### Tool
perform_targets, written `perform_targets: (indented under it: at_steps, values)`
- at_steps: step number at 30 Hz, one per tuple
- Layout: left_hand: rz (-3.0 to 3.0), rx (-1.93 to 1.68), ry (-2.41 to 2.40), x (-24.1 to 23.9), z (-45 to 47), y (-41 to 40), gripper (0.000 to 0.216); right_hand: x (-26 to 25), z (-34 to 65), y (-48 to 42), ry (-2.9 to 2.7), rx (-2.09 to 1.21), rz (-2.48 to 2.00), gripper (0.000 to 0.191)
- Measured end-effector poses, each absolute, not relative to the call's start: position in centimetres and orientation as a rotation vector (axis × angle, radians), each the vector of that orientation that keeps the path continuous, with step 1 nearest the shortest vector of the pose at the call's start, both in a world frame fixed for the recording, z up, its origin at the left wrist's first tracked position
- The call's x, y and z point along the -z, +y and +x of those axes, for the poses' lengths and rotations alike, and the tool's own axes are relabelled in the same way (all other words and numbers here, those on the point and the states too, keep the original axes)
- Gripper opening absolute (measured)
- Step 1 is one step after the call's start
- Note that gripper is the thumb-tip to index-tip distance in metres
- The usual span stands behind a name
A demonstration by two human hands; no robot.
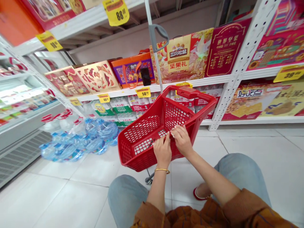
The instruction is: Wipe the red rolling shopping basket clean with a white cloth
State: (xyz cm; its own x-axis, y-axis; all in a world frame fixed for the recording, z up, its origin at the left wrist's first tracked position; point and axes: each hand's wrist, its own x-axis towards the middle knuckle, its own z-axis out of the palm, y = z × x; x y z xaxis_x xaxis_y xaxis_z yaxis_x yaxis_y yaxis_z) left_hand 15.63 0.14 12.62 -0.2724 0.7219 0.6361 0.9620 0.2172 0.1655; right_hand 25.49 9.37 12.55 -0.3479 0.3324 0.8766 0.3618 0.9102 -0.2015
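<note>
A red plastic shopping cart (142, 128) with mesh sides stands in front of my knees, and its basket holds nothing large. My left hand (162, 150) rests on the cart's near rim, with its fingers curled over the edge. Close beside it, my right hand (182, 139) is closed at the same rim. A small white scrap (173, 135) shows at the right fingertips; what it is made of is too small to tell. The cart's raised red handle (187, 91) is on the far right side.
Shelves with boxed nut gifts (179, 60) and packs of bottled water (121, 106) stand behind the cart. Large blue-capped water bottles (71, 144) sit on the floor at left, beside a refrigerated case (23, 148). A pole with a grey hook (158, 38) rises behind the cart.
</note>
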Motion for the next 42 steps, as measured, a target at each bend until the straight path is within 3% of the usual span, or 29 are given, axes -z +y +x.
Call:
perform_targets:
  at_steps: [7,17,28,42]
  values:
    - [-1.579,0.762,-2.080,-13.0,15.3,-0.2,0.029,-11.2,24.4,8.4,-2.006,0.105,-0.439,0.027]
    - [-1.571,0.912,-2.044,-13.1,15.3,0.1,0.036,-13.0,27.5,12.0,-2.020,0.265,-0.504,0.028]
    - [-1.699,0.994,-1.955,-15.3,16.8,2.6,0.035,-13.0,26.0,10.0,-1.935,0.120,-0.469,0.026]
    - [-1.906,0.799,-1.936,-13.8,14.2,3.1,0.047,-12.2,28.3,14.1,-1.947,0.253,-0.425,0.031]
